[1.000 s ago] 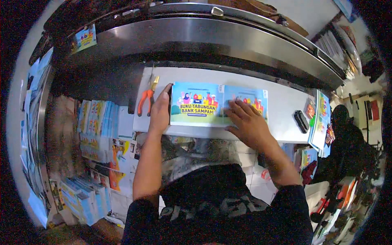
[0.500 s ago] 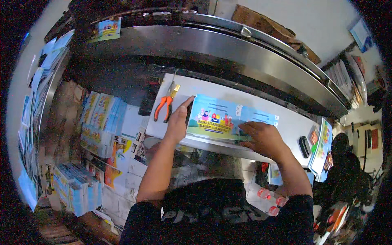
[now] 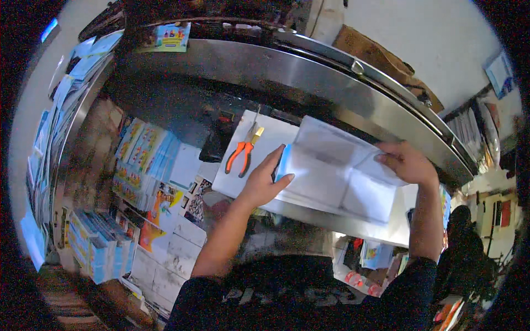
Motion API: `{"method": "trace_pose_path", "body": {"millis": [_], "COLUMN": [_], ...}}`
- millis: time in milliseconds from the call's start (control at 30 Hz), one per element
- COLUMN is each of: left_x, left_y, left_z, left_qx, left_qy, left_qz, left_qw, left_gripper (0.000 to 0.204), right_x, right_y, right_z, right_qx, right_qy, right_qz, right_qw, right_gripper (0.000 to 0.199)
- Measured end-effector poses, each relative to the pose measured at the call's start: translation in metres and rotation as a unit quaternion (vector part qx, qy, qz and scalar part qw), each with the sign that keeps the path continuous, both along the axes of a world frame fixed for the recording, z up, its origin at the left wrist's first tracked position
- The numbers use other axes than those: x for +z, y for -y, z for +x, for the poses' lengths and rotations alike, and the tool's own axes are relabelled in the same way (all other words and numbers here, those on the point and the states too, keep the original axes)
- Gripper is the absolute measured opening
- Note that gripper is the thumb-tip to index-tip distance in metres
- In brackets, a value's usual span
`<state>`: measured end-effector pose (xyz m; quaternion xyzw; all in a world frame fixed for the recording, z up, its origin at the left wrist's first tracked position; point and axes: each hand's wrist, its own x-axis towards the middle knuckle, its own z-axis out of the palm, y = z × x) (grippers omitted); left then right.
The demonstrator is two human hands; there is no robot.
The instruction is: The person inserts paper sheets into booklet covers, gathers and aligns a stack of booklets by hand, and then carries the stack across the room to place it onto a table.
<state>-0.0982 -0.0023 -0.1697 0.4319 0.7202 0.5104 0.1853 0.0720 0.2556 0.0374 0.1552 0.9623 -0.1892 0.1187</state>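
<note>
on the white tabletop (image 3: 276, 132), below the long steel bar (image 3: 265, 60), i see the pale sheet (image 3: 331, 171) just right of centre in my head view, its surface blurred and a faint line crossing its right half. from my seat i watch the right hand (image 3: 407, 163) at its right-hand end, thumb and fingers drawn together on the sheet's edge. the left hand (image 3: 268, 179) rests against the opposite end, thumb spread from the fingers beside a blue strip (image 3: 285, 159); whether it pinches anything, i can't tell. orange-handled pliers (image 3: 242, 154) lie near that hand, apart from it, on the tabletop. lower down, to the left, i can make out stacked blue booklets (image 3: 99, 248).
</note>
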Motion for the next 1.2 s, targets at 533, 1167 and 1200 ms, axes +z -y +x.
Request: {"method": "trace_pose_path", "body": {"millis": [533,1167,1200], "left_x": [-0.004,-0.010,-0.010], "left_y": [-0.002,0.000,0.000], "left_z": [-0.003,-0.003,-0.003], "left_qx": [-0.016,-0.002,-0.003], "left_qy": [-0.023,-0.044,-0.047], "left_qz": [0.026,0.054,0.047], "left_qw": [0.999,0.998,0.998], "left_gripper": [0.070,0.070,0.070], "right_x": [-0.031,-0.028,-0.025], "right_y": [-0.007,0.012,0.014], "right_z": [0.013,0.012,0.011], "right_qx": [0.027,-0.043,-0.042], "right_qy": [-0.046,-0.007,-0.001], "right_qz": [0.054,0.014,0.010], "right_qw": [0.997,0.999,0.999], "right_gripper": [0.024,0.030,0.030]}}
